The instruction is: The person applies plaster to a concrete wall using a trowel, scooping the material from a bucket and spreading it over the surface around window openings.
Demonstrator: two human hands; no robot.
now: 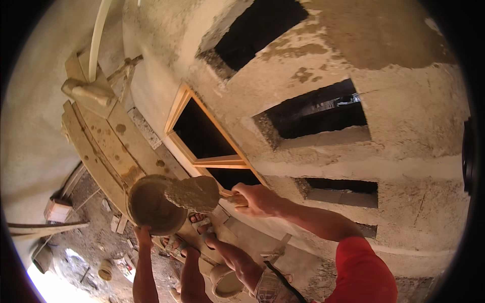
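My left hand [143,234] is closed on the rim of a round, mortar-smeared bucket [173,227] that is tipped a little. Wet mortar coats its inside. Fingers of my right hand [256,200] wrap round the wooden handle of a trowel [236,200]. A heap of grey-brown mortar [193,194] covers the trowel's blade, which hangs over the bucket's right side. Below the trowel, my sandalled feet [201,225] stand on planks.
Scaffold planks [108,134] run away to the far left along the wall. On the right the rough plastered wall [323,156] has several dark openings and a wood-framed window [232,161]. A second bucket [226,283] stands near my legs. Debris litters the ground [96,232] below.
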